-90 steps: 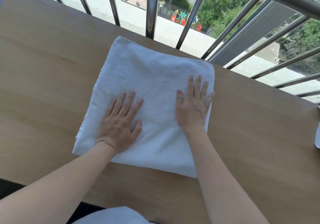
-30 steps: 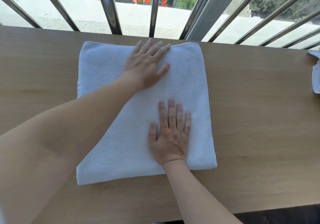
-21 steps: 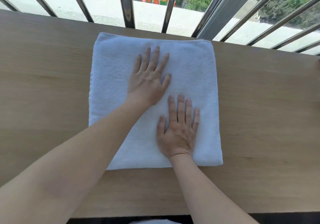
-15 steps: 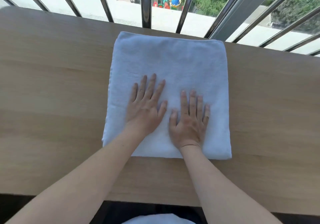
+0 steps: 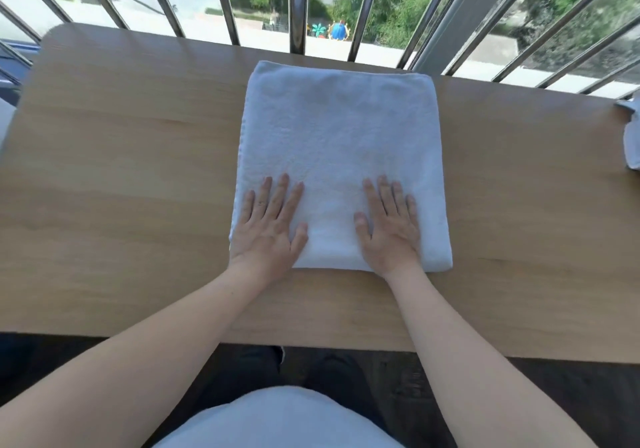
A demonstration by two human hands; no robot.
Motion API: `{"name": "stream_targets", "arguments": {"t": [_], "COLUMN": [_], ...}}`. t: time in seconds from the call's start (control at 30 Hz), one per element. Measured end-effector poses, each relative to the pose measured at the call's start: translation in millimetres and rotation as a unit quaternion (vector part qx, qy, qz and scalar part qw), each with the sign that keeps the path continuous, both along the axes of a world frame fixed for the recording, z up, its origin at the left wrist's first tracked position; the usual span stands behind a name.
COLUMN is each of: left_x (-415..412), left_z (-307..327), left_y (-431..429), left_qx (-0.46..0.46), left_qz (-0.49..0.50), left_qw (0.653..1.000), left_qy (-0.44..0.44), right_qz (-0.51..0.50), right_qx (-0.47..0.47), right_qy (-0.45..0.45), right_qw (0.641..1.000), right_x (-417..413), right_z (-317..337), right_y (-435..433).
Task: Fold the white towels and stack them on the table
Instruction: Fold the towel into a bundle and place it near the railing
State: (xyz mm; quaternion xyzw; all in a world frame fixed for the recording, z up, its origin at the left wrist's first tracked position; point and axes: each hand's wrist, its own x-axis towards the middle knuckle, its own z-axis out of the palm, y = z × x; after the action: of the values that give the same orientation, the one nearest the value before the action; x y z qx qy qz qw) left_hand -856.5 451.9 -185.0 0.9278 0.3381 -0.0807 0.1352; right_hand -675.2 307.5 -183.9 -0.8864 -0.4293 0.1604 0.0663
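Note:
A white towel (image 5: 341,135), folded into a near square, lies flat on the wooden table (image 5: 121,177) close to the far edge. My left hand (image 5: 268,229) presses flat on the towel's near left corner, fingers straight and spread. My right hand (image 5: 389,229) presses flat on the near right part, fingers straight. Both palms sit at the towel's near edge. Part of another white towel (image 5: 632,135) shows at the table's right edge.
A metal railing (image 5: 298,7) with slanted bars runs right behind the table's far edge. Bare wood stretches left and right of the folded towel. A white cloth (image 5: 277,420) lies below the table's near edge, close to my body.
Both hands slid back toward me to the towel's near edge and moved apart toward its corners. Earlier my left hand reached to the far edge. The towel stays flat.

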Motion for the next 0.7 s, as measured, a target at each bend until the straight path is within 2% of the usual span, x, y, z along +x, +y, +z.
{"name": "stream_targets", "arguments": {"t": [0.1,0.2,0.33,0.47,0.6,0.7], "left_x": [-16,-35,-45,-54,-49,-42], "left_z": [1,-2,-6,-7,3,16], "left_y": [-4,-9,-16,-25,-23,-17], "left_qx": [0.014,0.033,0.049,0.074,0.068,0.053], "left_qz": [-0.061,-0.105,-0.150,-0.204,-0.219,-0.220], "left_qw": [0.998,0.991,0.982,0.965,0.967,0.968], "left_qy": [-0.022,-0.083,-0.107,-0.145,-0.108,-0.112], "right_qz": [0.018,0.050,0.046,0.023,0.001,0.001], "right_qx": [-0.033,-0.041,-0.090,-0.099,-0.102,-0.121], "right_qy": [-0.024,-0.035,-0.072,-0.070,-0.078,-0.088], "right_qw": [0.999,0.997,0.992,0.992,0.992,0.989], "right_x": [-16,-32,-47,-62,-82,-81], "right_z": [3,3,0,4,14,23], "right_y": [-41,-64,-65,-57,-46,-37]}}
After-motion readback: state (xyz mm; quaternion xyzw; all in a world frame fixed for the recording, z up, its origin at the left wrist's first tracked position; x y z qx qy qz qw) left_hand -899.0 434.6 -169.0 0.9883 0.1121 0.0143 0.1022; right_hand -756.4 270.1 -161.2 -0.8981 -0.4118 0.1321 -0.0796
